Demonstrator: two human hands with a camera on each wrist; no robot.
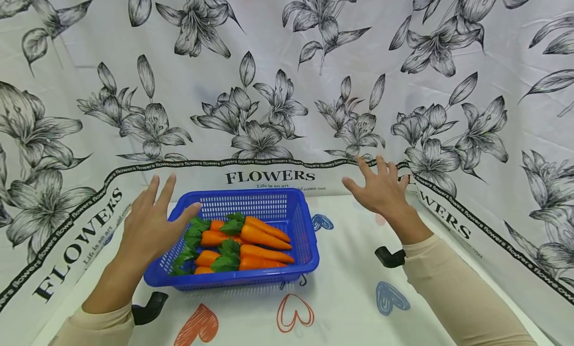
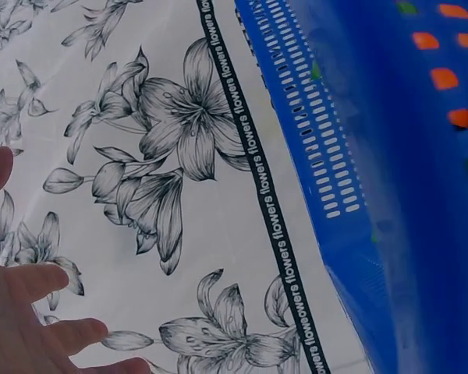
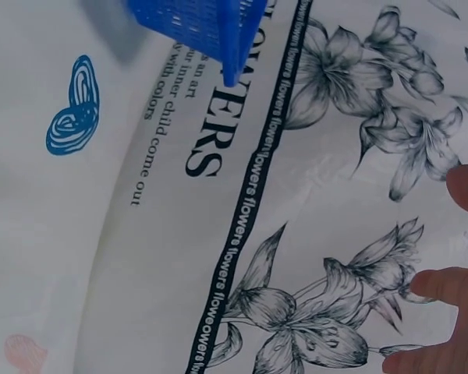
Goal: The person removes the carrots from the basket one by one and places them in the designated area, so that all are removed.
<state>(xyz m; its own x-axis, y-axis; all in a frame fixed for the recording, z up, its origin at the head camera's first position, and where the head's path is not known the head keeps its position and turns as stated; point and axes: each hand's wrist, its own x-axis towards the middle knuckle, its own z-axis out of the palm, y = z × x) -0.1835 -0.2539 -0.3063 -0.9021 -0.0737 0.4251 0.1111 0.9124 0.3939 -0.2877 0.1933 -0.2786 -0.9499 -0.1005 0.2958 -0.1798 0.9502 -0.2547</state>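
Note:
A blue plastic basket [image 1: 287,276] with slotted sides stands on the table, left of centre in the head view. Several orange carrots [image 1: 264,236] with green leafy tops [image 1: 226,256] lie inside it. My left hand [image 1: 150,229] is raised at the basket's left side, fingers spread, and overlaps its rim in the head view. Off to the right of the basket, my right hand [image 1: 381,189] hovers with its fingers apart and nothing in them. In the left wrist view the basket's wall [image 2: 312,117] is close by; the right wrist view catches only a corner of the basket [image 3: 210,31].
The white tabletop carries printed hearts, such as a red one [image 1: 295,313] and a blue one [image 1: 392,298]. White fabric with black flower drawings [image 1: 262,116] hangs behind and along both sides. A black strap piece [image 1: 390,257] shows at the right wrist.

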